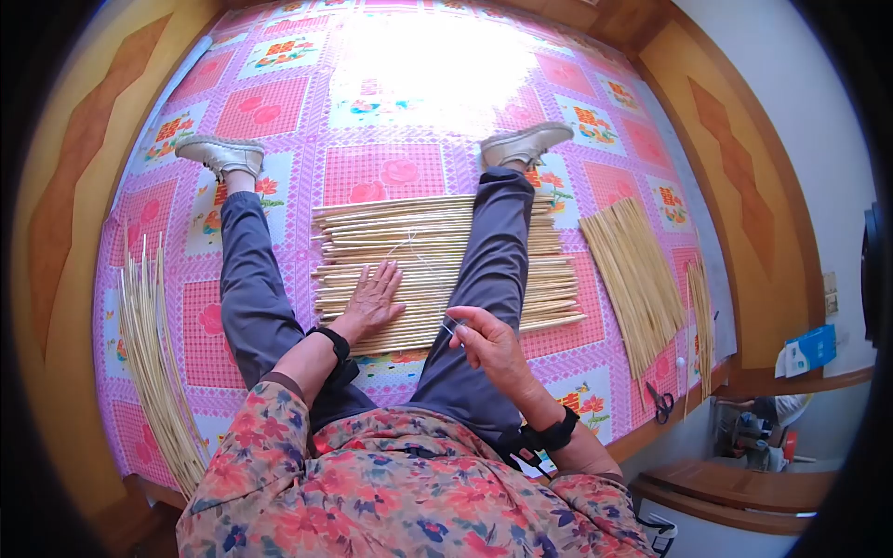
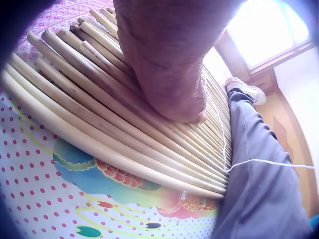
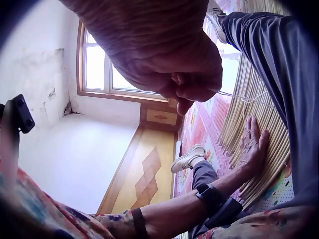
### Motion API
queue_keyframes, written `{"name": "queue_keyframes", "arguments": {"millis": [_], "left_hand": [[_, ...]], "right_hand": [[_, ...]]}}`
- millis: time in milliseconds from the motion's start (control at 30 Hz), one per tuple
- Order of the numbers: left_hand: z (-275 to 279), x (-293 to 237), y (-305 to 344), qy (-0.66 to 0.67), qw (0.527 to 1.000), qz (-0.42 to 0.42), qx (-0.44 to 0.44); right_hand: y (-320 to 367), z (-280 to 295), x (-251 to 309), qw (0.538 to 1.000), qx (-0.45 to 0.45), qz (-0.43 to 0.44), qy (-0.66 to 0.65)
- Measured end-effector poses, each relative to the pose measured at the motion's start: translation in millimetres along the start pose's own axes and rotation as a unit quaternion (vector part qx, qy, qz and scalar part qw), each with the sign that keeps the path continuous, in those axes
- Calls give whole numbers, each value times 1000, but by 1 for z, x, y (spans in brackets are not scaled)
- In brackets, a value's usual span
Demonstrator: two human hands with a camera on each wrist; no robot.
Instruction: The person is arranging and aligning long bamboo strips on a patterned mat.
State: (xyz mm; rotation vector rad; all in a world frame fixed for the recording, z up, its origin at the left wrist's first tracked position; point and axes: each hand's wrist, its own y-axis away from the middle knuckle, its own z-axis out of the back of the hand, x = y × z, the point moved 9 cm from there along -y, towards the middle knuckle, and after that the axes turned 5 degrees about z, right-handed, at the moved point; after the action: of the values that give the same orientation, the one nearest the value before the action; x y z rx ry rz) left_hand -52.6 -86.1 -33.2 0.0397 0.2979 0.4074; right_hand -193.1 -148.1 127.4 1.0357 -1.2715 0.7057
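Pale, straight plant stalks [image 1: 400,246] lie side by side in a row between the person's legs. My left hand [image 1: 374,302] rests on the near stalks, palm down with fingers stretched out. Above the near right part of the row, my right hand [image 1: 486,352] pinches a thin white string [image 3: 234,94] between thumb and fingers. From there the string runs to the stalks, where a knot or loop [image 3: 245,99] shows. In the left wrist view the string [image 2: 269,162] crosses over the trouser leg. The right palm hides the end of the string inside the hand.
A second flat bundle of stalks [image 1: 634,279] lies at the right, with a narrow bunch [image 1: 699,321] beside it. Dark-handled scissors [image 1: 660,404] lie near the edge. Loose long stalks [image 1: 153,344] are at the left. The outstretched legs [image 1: 493,251] flank the row on a patterned sheet [image 1: 270,107].
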Motion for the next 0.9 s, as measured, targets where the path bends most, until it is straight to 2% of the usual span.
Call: {"name": "queue_keyframes", "arguments": {"millis": [233,267,300,367,433,467,500,533,600,700,767,900], "left_hand": [[19,-5,0,33,999,4,17],[44,-7,-5,50,997,-15,-56],[49,-6,-11,50,997,-15,-56],[71,6,-26,13,991,13,-130],[72,11,-36,28,994,9,-106],[72,15,-63,22,991,24,-128],[77,32,-63,9,987,68,-146],[76,33,-74,13,987,54,-148],[63,47,-97,0,990,122,-66],[49,43,-118,-4,992,116,-40],[38,40,-127,13,994,110,-14],[30,35,-133,10,998,66,-20]], "right_hand": [[-3,8,-14,999,-38,-13,-29],[-4,8,-22,999,-29,-19,-28],[-2,10,-27,999,-29,-19,-28],[-8,11,-34,999,-24,-30,-22],[-11,16,-30,999,-33,-28,-15],[-14,35,-21,997,-69,-1,-14],[-16,37,-13,997,-78,21,-20],[-16,45,-5,996,-88,33,-5],[-12,62,0,993,-110,35,-11],[2,65,-3,991,-131,9,-23],[7,44,-21,994,-93,-49,-43],[-4,21,-14,997,-45,-52,-29]]}}
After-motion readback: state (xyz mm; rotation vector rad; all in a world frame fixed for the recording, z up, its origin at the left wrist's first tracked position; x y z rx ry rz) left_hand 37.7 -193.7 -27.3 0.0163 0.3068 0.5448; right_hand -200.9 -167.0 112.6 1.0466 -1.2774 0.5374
